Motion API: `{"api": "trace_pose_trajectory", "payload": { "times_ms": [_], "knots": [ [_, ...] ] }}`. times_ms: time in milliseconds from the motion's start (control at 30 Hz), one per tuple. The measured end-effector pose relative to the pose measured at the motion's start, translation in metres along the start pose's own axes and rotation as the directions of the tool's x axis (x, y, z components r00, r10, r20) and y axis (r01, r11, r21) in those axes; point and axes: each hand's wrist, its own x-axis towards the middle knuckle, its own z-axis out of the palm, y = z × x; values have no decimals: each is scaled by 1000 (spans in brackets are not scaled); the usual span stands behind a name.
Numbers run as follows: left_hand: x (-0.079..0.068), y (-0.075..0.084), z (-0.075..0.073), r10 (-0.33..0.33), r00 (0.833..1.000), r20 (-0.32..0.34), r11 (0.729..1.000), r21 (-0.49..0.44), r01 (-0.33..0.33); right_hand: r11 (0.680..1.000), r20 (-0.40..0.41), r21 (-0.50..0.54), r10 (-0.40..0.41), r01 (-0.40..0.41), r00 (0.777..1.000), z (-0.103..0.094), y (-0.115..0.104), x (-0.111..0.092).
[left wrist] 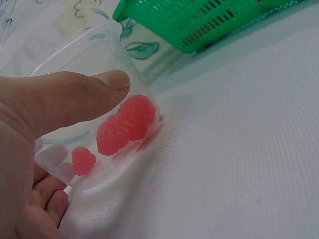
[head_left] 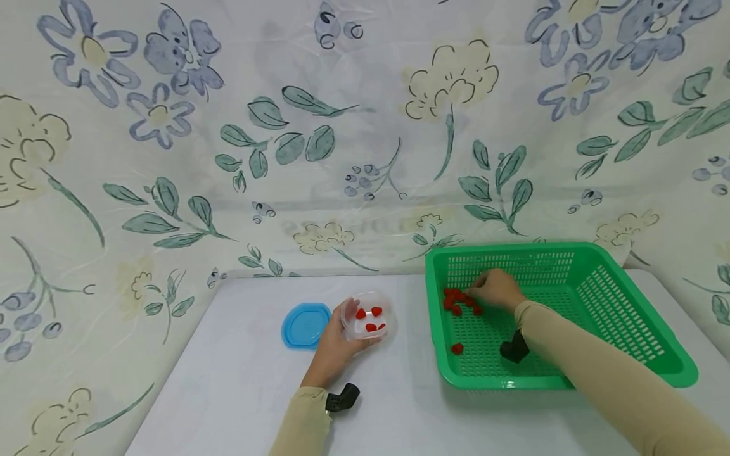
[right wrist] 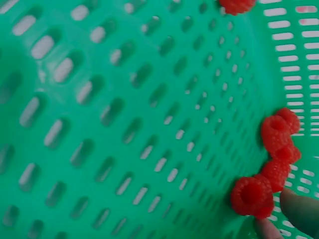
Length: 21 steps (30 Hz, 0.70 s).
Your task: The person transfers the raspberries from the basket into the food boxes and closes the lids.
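My left hand (head_left: 336, 345) grips a small clear plastic tub (head_left: 373, 326), tilted, with several raspberries (head_left: 371, 327) inside. In the left wrist view the thumb (left wrist: 94, 92) lies along the tub's outer wall and the other fingers curl beneath. Inside the green basket, my right hand (head_left: 497, 290) reaches down at a cluster of raspberries (head_left: 454, 297) by the left wall. In the right wrist view, two fingertips (right wrist: 299, 209) come right up to a raspberry (right wrist: 251, 195) at the cluster's near end; I cannot tell if they pinch it.
The slotted green basket (head_left: 436, 329) takes up the right side of the white table (head_left: 228, 380). A lone raspberry (head_left: 457, 349) lies near its front left corner. A blue lid (head_left: 306, 325) lies left of the tub. Flowered cloth (head_left: 353, 209) hangs behind the table.
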Motion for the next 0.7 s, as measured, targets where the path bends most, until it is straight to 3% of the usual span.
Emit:
{"api": "trace_pose_trajectory", "payload": {
  "times_ms": [467,700],
  "knots": [
    [0,2,0,-7,1000,0,1000,15,7,997,35,30,63,-64,997,2,2,4],
    [0,1,0,-13,1000,4,1000,15,13,991,77,108,67,-75,995,3,6,7]
  ]
}}
